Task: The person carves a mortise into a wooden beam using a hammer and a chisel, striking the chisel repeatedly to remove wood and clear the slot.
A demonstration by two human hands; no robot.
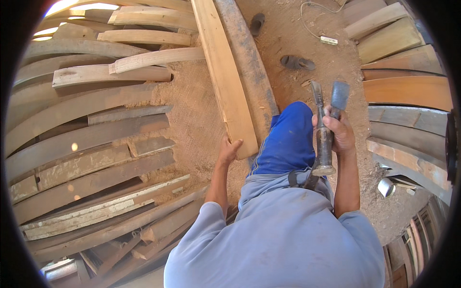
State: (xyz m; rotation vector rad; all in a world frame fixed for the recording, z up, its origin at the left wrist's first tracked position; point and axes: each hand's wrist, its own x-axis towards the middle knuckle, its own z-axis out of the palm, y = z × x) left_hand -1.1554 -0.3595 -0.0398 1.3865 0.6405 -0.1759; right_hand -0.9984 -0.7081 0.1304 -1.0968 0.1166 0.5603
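My left hand is closed on the near end of a long, pale wooden plank, its thumb on the top face. The plank lies lengthwise along a worn, dark-stained beam. In my right hand, above my right thigh, are two tools held together. One is a chisel with a dark handle, its blade pointing away from me and its butt toward me. The other has a broad blue-grey metal head; its handle is mostly hidden in my fingers, so I cannot tell its exact kind.
Stacked planks fill the left side, and more boards are piled on the right. Sawdust and shavings cover the floor. A pair of dark sandals and a white power strip with a cord lie ahead.
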